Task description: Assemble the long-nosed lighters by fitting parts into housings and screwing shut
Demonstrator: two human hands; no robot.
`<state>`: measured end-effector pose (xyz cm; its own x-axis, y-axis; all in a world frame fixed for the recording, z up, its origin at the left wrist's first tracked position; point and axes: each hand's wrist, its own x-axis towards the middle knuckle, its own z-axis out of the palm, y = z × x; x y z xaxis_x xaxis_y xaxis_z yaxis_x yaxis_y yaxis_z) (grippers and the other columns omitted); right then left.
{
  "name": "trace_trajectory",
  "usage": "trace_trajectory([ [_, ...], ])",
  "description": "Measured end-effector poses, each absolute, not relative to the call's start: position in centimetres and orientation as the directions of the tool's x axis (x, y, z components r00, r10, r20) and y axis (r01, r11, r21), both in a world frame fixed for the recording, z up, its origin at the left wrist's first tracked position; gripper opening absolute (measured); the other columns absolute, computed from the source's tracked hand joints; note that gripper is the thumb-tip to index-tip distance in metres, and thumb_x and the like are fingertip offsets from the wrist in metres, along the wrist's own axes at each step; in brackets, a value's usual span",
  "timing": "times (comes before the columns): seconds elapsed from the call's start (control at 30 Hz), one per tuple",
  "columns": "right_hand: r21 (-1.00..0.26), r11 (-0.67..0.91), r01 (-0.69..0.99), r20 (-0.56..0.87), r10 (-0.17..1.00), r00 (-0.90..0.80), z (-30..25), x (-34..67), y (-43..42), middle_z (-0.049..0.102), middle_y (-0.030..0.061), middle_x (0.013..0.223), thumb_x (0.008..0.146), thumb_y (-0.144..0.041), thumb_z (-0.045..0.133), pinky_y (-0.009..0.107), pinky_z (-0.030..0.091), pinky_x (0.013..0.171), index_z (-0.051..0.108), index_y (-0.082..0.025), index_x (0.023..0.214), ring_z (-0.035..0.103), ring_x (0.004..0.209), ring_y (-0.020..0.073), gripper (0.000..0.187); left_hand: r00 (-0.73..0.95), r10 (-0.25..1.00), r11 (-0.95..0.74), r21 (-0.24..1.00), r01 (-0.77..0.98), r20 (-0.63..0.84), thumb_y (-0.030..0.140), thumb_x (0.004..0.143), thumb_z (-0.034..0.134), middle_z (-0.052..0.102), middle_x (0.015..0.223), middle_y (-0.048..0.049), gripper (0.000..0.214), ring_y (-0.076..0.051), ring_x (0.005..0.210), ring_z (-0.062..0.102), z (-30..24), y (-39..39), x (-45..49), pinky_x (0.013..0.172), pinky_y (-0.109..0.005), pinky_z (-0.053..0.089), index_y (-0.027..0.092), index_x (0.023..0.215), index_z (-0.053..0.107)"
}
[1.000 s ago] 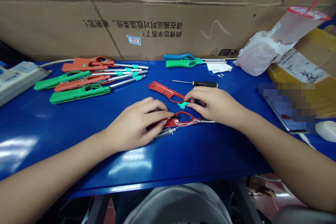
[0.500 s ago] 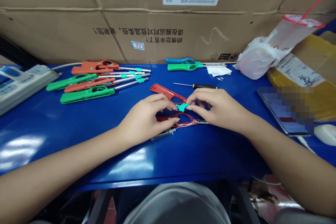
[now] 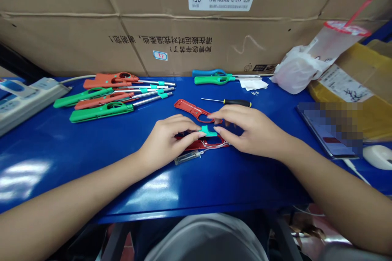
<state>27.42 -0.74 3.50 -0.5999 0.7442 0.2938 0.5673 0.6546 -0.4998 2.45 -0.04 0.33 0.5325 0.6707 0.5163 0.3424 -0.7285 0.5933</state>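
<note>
Between the thumb and fingertips of my left hand [image 3: 167, 138] is a small teal plastic piece shaped like a lighter trigger [image 3: 208, 131]. My right hand [image 3: 255, 130] is just to its right, thumb and fingers parted, with nothing seen between them. Below the piece lies a red lighter shell half [image 3: 196, 145] with white wires along it, partly covered by my hands. A clear tube-shaped part [image 3: 187, 157] joined to a wire rests in front of it. The other red shell half [image 3: 190, 108] lies behind, its right end close to my right fingertips.
A screwdriver [image 3: 237, 102] lies behind my right hand. Assembled green [image 3: 101, 113] and red lighters [image 3: 105, 80] are grouped at left, near a power strip [image 3: 30, 100]. Further back are a green lighter [image 3: 211, 79] and white paper [image 3: 253, 85]. A phone [image 3: 315, 130] is at right.
My right fingers have come off the teal piece and spread apart. The piece has turned and moved slightly left and down, now held by my left hand alone.
</note>
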Motion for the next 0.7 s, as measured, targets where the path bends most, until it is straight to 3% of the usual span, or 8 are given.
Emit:
trace_trajectory([
  [0.07, -0.33, 0.771, 0.545, 0.341, 0.635, -0.693, 3.7, 27.7, -0.8, 0.073, 0.0097, 0.125, 0.099, -0.025, 0.059, 0.038, 0.048, 0.1, 0.067, -0.02, 0.129, 0.067, 0.115, 0.023, 0.032, 0.535, 0.688, -0.708, 0.615, 0.347, 0.49, 0.027, 0.095, 0.073, 0.079, 0.089, -0.0047, 0.01, -0.017, 0.083, 0.072, 0.2, 0.0, 2.4, 0.079, -0.028, 0.057, 0.018, 0.093, 0.078],
  [0.2, -0.222, 0.829, 0.513, 0.328, 0.559, -0.762, 3.5, 27.9, -0.7, 0.077, 0.0097, 0.116, 0.099, -0.032, 0.064, 0.038, 0.048, 0.091, 0.069, -0.016, 0.122, 0.069, 0.109, 0.024, 0.029, 0.606, 0.625, -0.759, 0.563, 0.325, 0.492, 0.026, 0.095, 0.072, 0.077, 0.088, -0.0043, 0.01, -0.016, 0.082, 0.068, -0.1, 0.2, 2.3, 0.079, -0.029, 0.054, 0.017, 0.096, 0.078],
  [0.33, -0.208, 0.836, 0.508, 0.323, 0.548, -0.771, 2.7, 27.5, -0.7, 0.078, 0.0057, 0.095, 0.098, -0.03, 0.064, 0.036, 0.046, 0.081, 0.074, -0.016, 0.1, 0.069, 0.09, 0.0216, 0.017, 0.652, 0.59, -0.787, 0.518, 0.335, 0.475, 0.024, 0.097, 0.07, 0.07, 0.084, -0.0037, 0.012, -0.014, 0.078, 0.062, -0.3, 0.4, 2.2, 0.075, -0.026, 0.05, 0.016, 0.097, 0.078],
  [0.47, -0.215, 0.823, 0.526, 0.324, 0.568, -0.757, 2.4, 27.2, -0.8, 0.075, 0.0043, 0.087, 0.097, -0.031, 0.065, 0.034, 0.042, 0.077, 0.073, -0.016, 0.093, 0.065, 0.083, 0.0199, 0.018, 0.646, 0.605, -0.777, 0.525, 0.348, 0.466, 0.025, 0.097, 0.07, 0.067, 0.084, -0.0031, 0.012, -0.014, 0.079, 0.059, -0.4, 0.2, 2.3, 0.076, -0.026, 0.048, 0.015, 0.096, 0.077],
  [0.7, -0.16, 0.852, 0.498, 0.193, 0.522, -0.831, 3.6, 27.7, -1.2, 0.07, 0.0019, 0.08, 0.102, -0.023, 0.055, 0.032, 0.039, 0.076, 0.07, -0.016, 0.085, 0.057, 0.078, 0.0182, 0.024, 0.647, 0.645, -0.74, 0.544, 0.396, 0.407, 0.025, 0.094, 0.071, 0.07, 0.091, -0.0041, 0.012, -0.017, 0.084, 0.062, 0.1, -0.2, 2.2, 0.079, -0.031, 0.049, 0.017, 0.101, 0.076],
])
